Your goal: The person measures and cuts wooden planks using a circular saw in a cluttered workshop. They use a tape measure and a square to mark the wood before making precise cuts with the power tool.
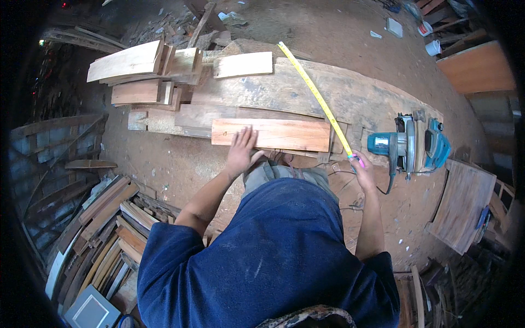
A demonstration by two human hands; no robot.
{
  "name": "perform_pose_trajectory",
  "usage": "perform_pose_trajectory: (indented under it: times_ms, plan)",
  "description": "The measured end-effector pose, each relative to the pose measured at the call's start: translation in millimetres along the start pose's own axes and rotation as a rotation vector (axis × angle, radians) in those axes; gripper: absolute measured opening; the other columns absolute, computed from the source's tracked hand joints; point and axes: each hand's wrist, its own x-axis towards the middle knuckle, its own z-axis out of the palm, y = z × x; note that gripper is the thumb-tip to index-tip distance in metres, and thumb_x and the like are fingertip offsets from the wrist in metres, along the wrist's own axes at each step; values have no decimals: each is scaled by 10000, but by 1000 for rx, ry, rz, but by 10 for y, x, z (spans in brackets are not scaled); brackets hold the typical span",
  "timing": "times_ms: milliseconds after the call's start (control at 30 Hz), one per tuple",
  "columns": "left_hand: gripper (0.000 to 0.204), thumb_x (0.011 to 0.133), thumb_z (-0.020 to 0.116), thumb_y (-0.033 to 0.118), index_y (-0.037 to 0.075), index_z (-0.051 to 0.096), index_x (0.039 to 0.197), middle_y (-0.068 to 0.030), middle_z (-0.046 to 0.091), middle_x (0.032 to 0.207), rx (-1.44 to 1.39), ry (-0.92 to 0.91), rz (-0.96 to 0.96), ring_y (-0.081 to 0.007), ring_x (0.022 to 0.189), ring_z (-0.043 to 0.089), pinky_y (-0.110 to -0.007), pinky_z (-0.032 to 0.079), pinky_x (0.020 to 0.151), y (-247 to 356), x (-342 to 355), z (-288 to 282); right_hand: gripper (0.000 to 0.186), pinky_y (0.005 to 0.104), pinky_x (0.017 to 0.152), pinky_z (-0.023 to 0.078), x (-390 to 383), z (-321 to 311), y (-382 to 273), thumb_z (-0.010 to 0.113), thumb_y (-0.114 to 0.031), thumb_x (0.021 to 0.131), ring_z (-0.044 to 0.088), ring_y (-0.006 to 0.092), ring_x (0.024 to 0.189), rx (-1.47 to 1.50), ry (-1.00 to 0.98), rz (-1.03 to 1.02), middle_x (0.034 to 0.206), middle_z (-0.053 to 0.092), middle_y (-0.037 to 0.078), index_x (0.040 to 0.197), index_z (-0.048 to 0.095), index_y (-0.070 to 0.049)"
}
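Note:
A reddish-brown wooden board (290,135) lies along the near edge of the workbench (240,93). Flat on its left part rests my left hand (242,150), fingers stretched out. My right hand (362,169), just past the board's right end, is closed around a tape measure. The case is mostly hidden, with a bit of pink showing. From it a long yellow blade (313,92) runs out away from me and to the left, over the bench. A paler short board (243,65) lies farther back.
Stacked planks (131,63) fill the bench's left end. A teal circular saw (407,143) sits at the right end, its cable hanging down. Scrap wood (109,235) is piled at lower left. A wooden panel (462,202) stands on the right, and a white bucket (432,48) farther back.

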Motion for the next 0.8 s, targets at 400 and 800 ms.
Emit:
perform_pose_trajectory:
  times_ms: [400,800]
  plan:
    - [1071,866,598,715,3,245,1584,-252,226,1641,9,-63,30,-404,1547,141,-564,85,1254,16,217,-252,377,247,674,499,-52,20,60,702,-188,952,564,68,792,34,0,30,913,611,-29,1309,650,-78]
    - [1158,704,834,469,29,234,1592,-267,417,1484,-523,-75,15,-410,1366,438,-500,334,1183,394,1011,-1008,399,261,701,539,-193,-145,161,698,-212,958,592,76,830,191,70,14,999,643,-2,1325,636,-69]
